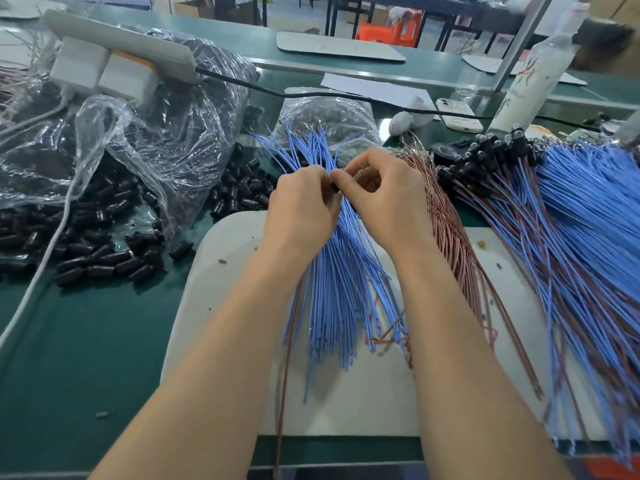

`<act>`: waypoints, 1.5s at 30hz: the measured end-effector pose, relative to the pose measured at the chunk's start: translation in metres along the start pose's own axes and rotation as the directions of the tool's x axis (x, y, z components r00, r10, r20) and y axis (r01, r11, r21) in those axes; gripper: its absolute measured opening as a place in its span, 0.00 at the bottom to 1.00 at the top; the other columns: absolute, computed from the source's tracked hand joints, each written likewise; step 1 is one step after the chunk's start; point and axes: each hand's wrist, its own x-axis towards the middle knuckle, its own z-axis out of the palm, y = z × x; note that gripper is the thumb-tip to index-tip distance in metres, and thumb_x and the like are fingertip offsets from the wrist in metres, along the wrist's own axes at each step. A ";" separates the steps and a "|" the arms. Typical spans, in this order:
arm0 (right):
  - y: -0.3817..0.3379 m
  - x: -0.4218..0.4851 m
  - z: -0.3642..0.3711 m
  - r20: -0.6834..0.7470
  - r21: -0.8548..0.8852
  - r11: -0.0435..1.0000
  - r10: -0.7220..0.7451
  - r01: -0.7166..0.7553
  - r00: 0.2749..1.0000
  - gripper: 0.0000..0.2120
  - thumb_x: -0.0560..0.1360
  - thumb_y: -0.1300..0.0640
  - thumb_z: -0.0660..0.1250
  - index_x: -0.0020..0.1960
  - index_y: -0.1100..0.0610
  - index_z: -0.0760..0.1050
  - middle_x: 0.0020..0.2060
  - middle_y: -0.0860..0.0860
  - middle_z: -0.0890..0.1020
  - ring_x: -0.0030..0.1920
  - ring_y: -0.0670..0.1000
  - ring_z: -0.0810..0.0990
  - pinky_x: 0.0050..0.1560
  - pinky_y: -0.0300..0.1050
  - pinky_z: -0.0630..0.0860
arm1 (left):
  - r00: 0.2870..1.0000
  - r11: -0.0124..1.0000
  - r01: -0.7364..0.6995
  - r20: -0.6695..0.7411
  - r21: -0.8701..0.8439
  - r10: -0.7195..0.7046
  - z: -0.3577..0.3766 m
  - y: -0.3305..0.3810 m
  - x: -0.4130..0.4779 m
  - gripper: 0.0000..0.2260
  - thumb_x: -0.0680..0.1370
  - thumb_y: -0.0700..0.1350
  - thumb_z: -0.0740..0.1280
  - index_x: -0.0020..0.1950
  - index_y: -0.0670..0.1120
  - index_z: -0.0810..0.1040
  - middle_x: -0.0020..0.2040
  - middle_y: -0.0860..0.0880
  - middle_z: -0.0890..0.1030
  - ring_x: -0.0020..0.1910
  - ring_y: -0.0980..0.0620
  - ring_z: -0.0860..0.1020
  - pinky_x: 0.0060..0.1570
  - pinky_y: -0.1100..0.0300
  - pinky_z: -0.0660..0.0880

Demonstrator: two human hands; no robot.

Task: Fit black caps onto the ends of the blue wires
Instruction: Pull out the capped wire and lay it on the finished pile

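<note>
Fingers (pixel 346 187), left hand (pixel 301 206) and right hand (pixel 384 199), pinch one black cap (pixel 334 186) | blue wires (pixel 332 289): loose bundle beneath, uncountable

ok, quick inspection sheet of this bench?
Surface: green table, white mat under the hands.
Job's things: blue wires fanned on the mat; loose caps heaped left; capped bundle right.
Clutter: plastic bags, pink wires, phone, bottle.
Hands: left hand and right hand meet above the wires, both pinching one cap.
Cables: black cord from power strip crosses the table; white cable at left.
Surroundings: orange stool behind.
</note>
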 end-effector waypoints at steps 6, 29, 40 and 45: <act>-0.002 -0.001 -0.002 0.046 0.022 1.000 0.011 -0.012 0.999 0.08 0.72 0.52 0.73 0.42 0.56 0.79 0.30 0.47 0.78 0.30 0.43 0.74 0.38 0.36 0.73 | 0.998 0.997 -0.052 -0.032 0.058 0.054 0.003 -0.003 0.001 0.04 0.76 0.40 0.64 0.44 0.40 0.77 0.40 0.44 0.81 0.42 0.40 0.79 0.44 0.49 0.76; -0.014 0.001 -0.020 0.093 0.219 0.975 0.010 -0.030 0.996 0.05 0.74 0.64 0.70 0.46 0.54 0.81 0.37 0.49 0.84 0.39 0.47 0.84 0.48 0.45 0.81 | 0.974 0.981 -0.162 -0.178 -0.105 0.142 0.002 -0.016 0.003 0.04 0.76 0.37 0.64 0.46 0.40 0.78 0.38 0.45 0.82 0.38 0.42 0.77 0.43 0.48 0.75; -0.020 -0.001 -0.014 0.003 -0.027 0.998 -0.052 0.052 0.999 0.01 0.73 0.63 0.70 0.43 0.58 0.81 0.36 0.48 0.81 0.38 0.46 0.80 0.48 0.42 0.77 | 0.979 0.992 -0.114 -0.165 0.054 0.122 -0.001 -0.011 0.001 0.06 0.78 0.41 0.62 0.48 0.41 0.77 0.38 0.43 0.81 0.40 0.39 0.76 0.44 0.47 0.73; -0.019 -0.001 -0.008 -0.016 -0.086 0.995 -0.061 0.060 0.998 0.02 0.73 0.63 0.69 0.43 0.60 0.81 0.37 0.52 0.83 0.40 0.51 0.81 0.49 0.47 0.77 | 0.987 0.984 -0.076 -0.131 0.161 0.098 -0.002 -0.008 0.002 0.08 0.79 0.43 0.61 0.50 0.42 0.78 0.41 0.42 0.81 0.41 0.39 0.76 0.44 0.47 0.73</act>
